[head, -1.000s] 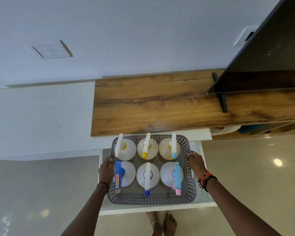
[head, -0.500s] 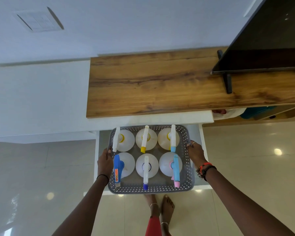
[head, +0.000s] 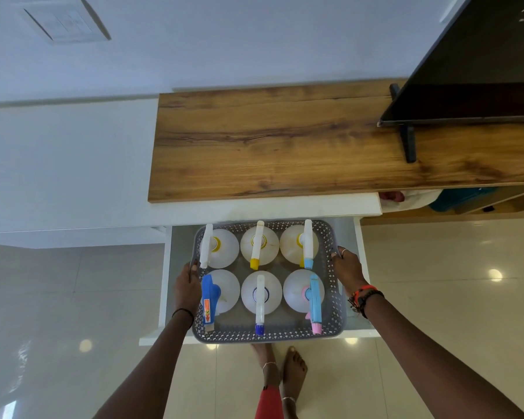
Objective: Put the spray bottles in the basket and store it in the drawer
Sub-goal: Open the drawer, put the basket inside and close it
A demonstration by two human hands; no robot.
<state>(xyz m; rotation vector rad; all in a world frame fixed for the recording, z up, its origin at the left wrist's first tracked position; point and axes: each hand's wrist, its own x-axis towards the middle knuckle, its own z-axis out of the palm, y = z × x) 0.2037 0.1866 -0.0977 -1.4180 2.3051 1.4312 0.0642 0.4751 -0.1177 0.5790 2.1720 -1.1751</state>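
Six spray bottles stand upright in one grey perforated basket (head: 336,300), in two rows of three. The far row has a white-triggered bottle (head: 221,247), a yellow-tipped bottle (head: 259,246) and a light-blue-tipped bottle (head: 300,244); the near row has a blue-headed bottle (head: 218,293), a dark-blue-tipped bottle (head: 260,294) and a blue-and-pink-headed bottle (head: 303,293).

The basket sits over one open white drawer (head: 362,252) at 6 o'clock in the view; whether it rests on the drawer floor cannot be told. The left hand (head: 188,285) grips the basket's left rim at 9 o'clock of the basket, fingers curled over the edge. The right hand (head: 347,267) grips the right rim at 3 o'clock, a ring on one finger and bracelets at the wrist.

Beyond the drawer, at 12 o'clock, lies a wooden worktop (head: 270,146). One dark screen (head: 481,62) stands on it at 2 o'clock on a black foot (head: 409,143). One wall switch plate (head: 64,22) sits at 10 o'clock. Two bare feet (head: 280,367) stand on the tiled floor (head: 436,282) below the drawer front.
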